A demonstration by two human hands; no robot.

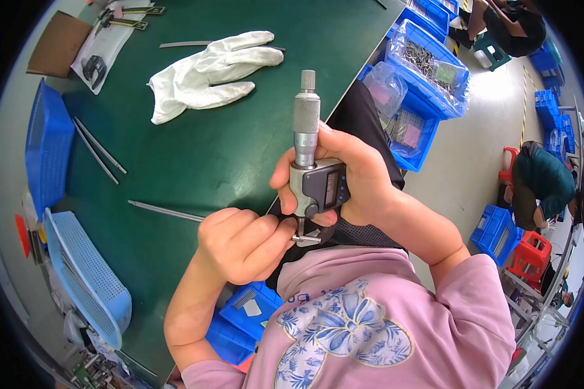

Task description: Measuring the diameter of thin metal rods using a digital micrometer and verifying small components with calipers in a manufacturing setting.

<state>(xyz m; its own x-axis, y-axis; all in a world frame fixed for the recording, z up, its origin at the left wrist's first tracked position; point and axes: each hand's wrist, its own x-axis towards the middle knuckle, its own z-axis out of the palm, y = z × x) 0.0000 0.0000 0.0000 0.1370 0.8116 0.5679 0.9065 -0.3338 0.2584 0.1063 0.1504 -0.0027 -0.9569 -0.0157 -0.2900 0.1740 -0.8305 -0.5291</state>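
My right hand (357,172) is wrapped round a digital micrometer (303,178) held upright, its knurled thimble pointing away from me and its small display facing up. My left hand (243,246) is closed round a thin metal rod (165,211). One length of the rod sticks out to the left over the table, and its short other end shows at the micrometer's jaws, beside my left fingertips. Whether the jaws touch the rod is too small to tell. Fingers hide the rod's middle and part of the micrometer's frame.
On the green table (194,155) lie a white glove (211,78) and two thin rods (97,149). Blue baskets (87,266) line the left edge. Calipers (126,19) rest on paper at the far left. Blue bins (428,71) of metal parts stand right; people work beyond.
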